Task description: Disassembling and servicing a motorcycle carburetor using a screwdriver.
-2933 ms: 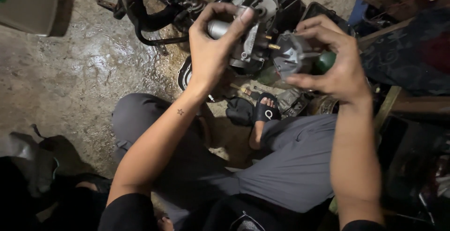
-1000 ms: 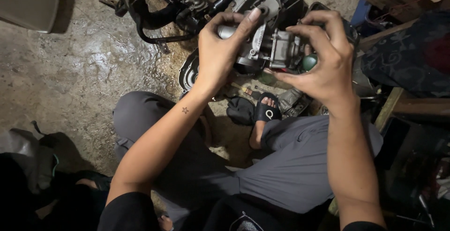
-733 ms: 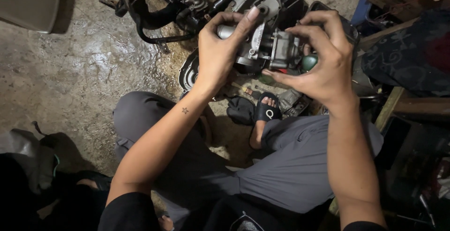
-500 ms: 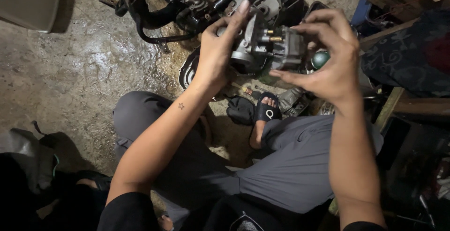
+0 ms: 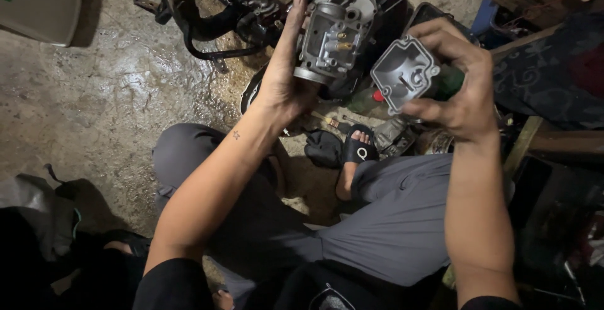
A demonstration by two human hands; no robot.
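Note:
My left hand (image 5: 286, 80) holds a grey metal carburetor body (image 5: 326, 41) upright, its open underside with brass jets turned toward me. My right hand (image 5: 462, 80) grips the carburetor's grey float bowl (image 5: 402, 74), held apart to the right with its hollow inside facing me. A green-handled tool (image 5: 448, 82) is tucked in the same hand behind the bowl. Both parts hover above my crossed legs in grey trousers (image 5: 390, 222).
A dark motorcycle frame and engine parts (image 5: 233, 8) stand on the wet concrete floor (image 5: 94, 109) ahead. My foot in a black sandal (image 5: 355, 149) rests below the parts. A beige container (image 5: 38, 5) sits top left; boxes and dark clutter (image 5: 553, 65) crowd the right.
The float bowl has come off the carburetor body: earlier both hands held them joined, now my right hand has drawn the bowl away to the right.

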